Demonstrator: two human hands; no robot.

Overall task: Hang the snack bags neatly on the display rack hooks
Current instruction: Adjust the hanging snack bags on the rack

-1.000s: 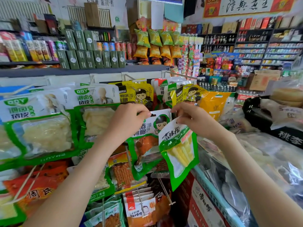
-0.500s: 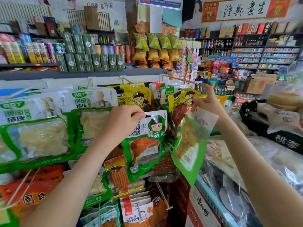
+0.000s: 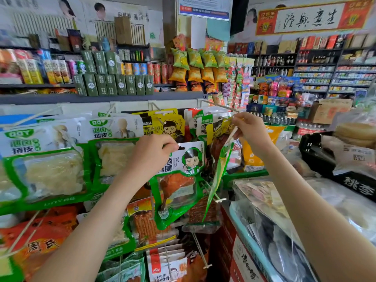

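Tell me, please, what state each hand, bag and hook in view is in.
Left hand: grips the top of the duck-leg bag.
Duck-leg bag: faces front, held at its top.
Right hand: pinches the top of the green bag.
Green bag: hangs edge-on; whether hooked, cannot tell.
Top hook: bare at its tip.
Pork-skin bags: hung, facing front.

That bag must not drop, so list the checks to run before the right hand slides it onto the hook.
1. Right hand pinches the green bag by its top edge: ok.
2. Bag's hanging hole lined up with the tip of the hook rod: cannot tell, fingers hide it.
3. Hook rod's outer end bare: ok.
4. Green bag faces front like its neighbours: not ok, it is turned edge-on.
5. Left hand pinches the top of the duck-leg bag, steadying it: ok.
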